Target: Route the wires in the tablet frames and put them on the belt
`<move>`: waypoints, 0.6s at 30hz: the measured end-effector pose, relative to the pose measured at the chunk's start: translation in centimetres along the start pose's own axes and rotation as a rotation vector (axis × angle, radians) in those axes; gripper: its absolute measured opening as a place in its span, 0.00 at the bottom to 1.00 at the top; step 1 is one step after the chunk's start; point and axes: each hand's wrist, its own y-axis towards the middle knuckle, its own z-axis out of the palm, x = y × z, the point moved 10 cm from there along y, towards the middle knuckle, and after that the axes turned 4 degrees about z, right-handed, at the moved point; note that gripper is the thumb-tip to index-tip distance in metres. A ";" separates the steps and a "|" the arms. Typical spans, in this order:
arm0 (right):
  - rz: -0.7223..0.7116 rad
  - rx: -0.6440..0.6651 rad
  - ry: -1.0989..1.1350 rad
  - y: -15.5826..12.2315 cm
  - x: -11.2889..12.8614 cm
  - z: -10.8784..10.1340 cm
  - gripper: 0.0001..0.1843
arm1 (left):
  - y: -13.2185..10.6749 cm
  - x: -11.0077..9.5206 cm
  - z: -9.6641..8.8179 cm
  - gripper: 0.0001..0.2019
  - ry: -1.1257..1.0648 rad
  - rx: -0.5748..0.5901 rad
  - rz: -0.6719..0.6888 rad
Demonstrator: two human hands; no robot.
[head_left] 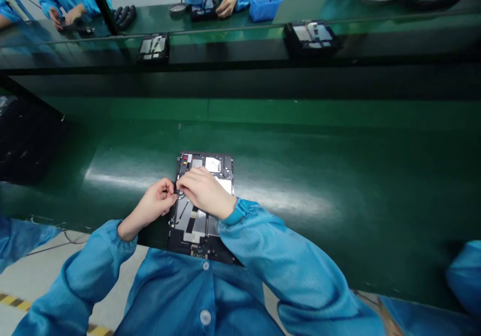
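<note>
An opened tablet chassis (210, 168), dark with silver shields and boards inside, lies on the green belt (300, 165) right in front of me. My left hand (154, 207) sits at the chassis's left edge, fingers curled in a pinch on something small I cannot make out. My right hand (205, 191) rests on top of the chassis, fingers bent and pressed down near the left edge, fingertips meeting the left hand's. Both arms wear blue sleeves.
Two more opened units (153, 48) (311, 34) ride the far belt. Across it, other people in blue coats work, with a blue bin (265, 6) beside one. A dark block (26, 140) stands at the left. Another person's sleeve (464, 276) shows at right.
</note>
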 end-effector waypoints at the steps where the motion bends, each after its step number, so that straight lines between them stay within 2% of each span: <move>1: -0.002 -0.001 -0.001 0.0 0.0 0.0 0.04 | 0.0 0.0 0.0 0.12 -0.003 -0.004 -0.001; 9: 0.021 -0.063 -0.011 0.7 -0.6 -0.7 0.05 | 0.9 0.3 -0.3 0.12 0.039 -0.067 -0.021; 18: 0.094 -0.070 -0.057 2.4 -2.3 -1.0 0.05 | 2.2 -1.0 -0.9 0.11 0.119 -0.071 0.010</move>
